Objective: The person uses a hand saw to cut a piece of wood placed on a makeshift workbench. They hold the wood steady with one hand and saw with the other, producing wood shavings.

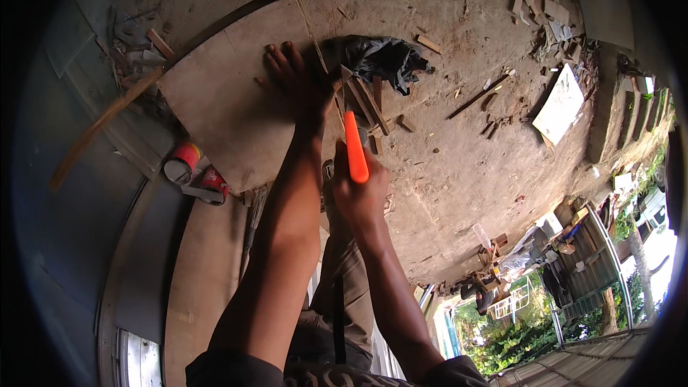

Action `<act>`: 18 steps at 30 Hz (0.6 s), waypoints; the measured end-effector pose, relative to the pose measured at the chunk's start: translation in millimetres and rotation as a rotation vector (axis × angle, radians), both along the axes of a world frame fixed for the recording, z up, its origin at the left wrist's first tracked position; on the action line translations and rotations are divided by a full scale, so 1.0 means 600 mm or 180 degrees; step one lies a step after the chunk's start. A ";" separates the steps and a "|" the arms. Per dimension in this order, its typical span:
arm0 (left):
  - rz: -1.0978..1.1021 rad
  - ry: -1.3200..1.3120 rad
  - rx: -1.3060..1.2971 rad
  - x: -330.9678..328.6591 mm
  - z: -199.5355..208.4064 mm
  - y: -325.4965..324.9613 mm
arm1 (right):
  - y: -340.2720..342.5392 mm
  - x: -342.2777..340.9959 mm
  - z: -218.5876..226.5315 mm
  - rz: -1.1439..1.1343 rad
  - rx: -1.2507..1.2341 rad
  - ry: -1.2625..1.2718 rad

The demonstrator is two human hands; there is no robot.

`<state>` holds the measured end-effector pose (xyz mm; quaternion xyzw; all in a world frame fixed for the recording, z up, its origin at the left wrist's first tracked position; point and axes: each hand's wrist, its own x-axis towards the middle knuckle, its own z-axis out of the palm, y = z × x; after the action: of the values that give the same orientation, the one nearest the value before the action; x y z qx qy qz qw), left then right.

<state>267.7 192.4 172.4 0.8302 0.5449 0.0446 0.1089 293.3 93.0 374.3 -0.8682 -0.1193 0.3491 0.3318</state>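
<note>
My left hand (302,87) lies on a pale plywood board (218,89), its fingers spread near the board's right edge. In my right hand (360,197) is a handsaw (355,149) by its bright orange handle. The blade shows only as a thin line running forward from the handle along that edge, close to my left hand; how deep it sits in the wood I cannot tell. A crumpled black plastic bag (383,61) lies on the ground just right of the blade, with several narrow wood strips (369,104) beside it.
Two red cans (183,163) are by the board's near left corner. A long curved wood strip (107,125) extends to the left. Wood scraps (537,3) and a white panel (560,105) lie on the dirt floor at right. Beyond, a metal-framed rack (588,272) stands near plants.
</note>
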 end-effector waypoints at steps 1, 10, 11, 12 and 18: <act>-0.0006 -0.0040 -0.0082 0.006 0.002 0.006 | 0.027 0.016 -0.033 0.0031 0.0143 -0.0140; 0.0099 0.0285 -0.0181 -0.028 -0.004 -0.001 | -0.120 -0.090 0.135 -0.0019 -0.0478 0.0387; 0.0182 0.0308 -0.0074 -0.030 -0.013 -0.001 | -0.122 -0.086 0.163 -0.0065 -0.0446 0.0432; 0.0158 0.0275 -0.0110 -0.025 -0.009 -0.001 | -0.121 -0.082 0.157 -0.0075 -0.0394 0.0377; 0.0022 0.0479 -0.0185 -0.004 0.000 0.004 | 0.020 0.026 -0.025 -0.0104 0.0222 0.0027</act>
<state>265.1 194.9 172.2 0.8258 0.5555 -0.0334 0.0914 309.0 105.1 359.3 -0.8565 -0.1157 0.3429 0.3680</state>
